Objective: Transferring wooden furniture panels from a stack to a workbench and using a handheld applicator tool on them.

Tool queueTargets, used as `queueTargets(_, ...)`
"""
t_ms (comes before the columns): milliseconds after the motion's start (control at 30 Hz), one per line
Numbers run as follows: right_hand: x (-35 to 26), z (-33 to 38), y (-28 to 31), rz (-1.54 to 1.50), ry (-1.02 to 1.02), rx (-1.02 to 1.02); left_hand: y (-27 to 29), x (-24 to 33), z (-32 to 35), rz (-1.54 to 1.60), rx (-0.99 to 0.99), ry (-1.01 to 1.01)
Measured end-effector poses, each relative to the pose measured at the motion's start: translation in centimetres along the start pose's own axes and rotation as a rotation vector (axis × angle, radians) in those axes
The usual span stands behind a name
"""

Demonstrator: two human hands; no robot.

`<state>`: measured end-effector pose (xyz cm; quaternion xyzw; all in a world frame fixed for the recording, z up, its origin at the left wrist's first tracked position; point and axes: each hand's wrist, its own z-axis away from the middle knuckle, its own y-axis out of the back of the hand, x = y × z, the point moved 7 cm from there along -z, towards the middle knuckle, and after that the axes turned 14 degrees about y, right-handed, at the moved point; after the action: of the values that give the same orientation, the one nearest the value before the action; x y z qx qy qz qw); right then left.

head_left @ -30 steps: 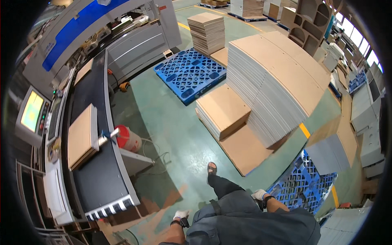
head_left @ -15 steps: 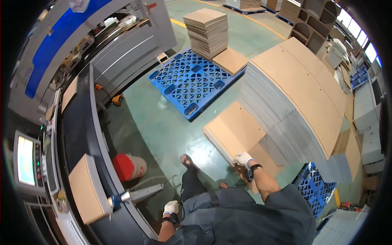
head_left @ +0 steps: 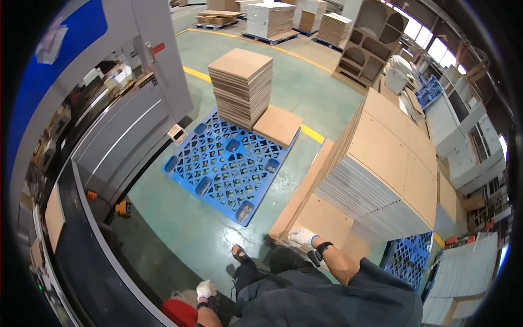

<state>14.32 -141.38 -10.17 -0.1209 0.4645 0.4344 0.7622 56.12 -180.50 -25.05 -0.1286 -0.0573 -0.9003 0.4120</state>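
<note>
From the head camera, the person bends forward over a green floor (head_left: 305, 87). The right hand (head_left: 301, 237), in a white glove, lies flat with fingers spread on the near corner of a low stack of cardboard sheets (head_left: 321, 218), gripping its edge; a dark band sits on the wrist. Just behind that low stack rises a much taller, leaning pile of large cardboard sheets (head_left: 387, 163), touching it. The left hand (head_left: 206, 289), also gloved in white, hangs low beside the person's leg, near a red round object (head_left: 180, 314) at the bottom edge; I cannot tell whether it holds anything. Left of the low stack, a blue plastic pallet (head_left: 223, 163) lies on the floor, carrying 1 tall stack of square cardboard (head_left: 242, 87) at its far corner and a single flat sheet (head_left: 278, 125) beside it. A grey machine (head_left: 125, 125) runs along the left.
</note>
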Motion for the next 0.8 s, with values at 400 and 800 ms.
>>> queueTargets(400,-8.7,-11.0,7.1,-0.521,-0.022,0.185,-17.1,34.6,-1.4,-0.177,-0.072,-0.211)
queueTargets(800,-7.5,-27.7,25.0,-0.935,-0.039,0.505,-46.3,53.6,0.2,-0.616,-0.184,-0.29)
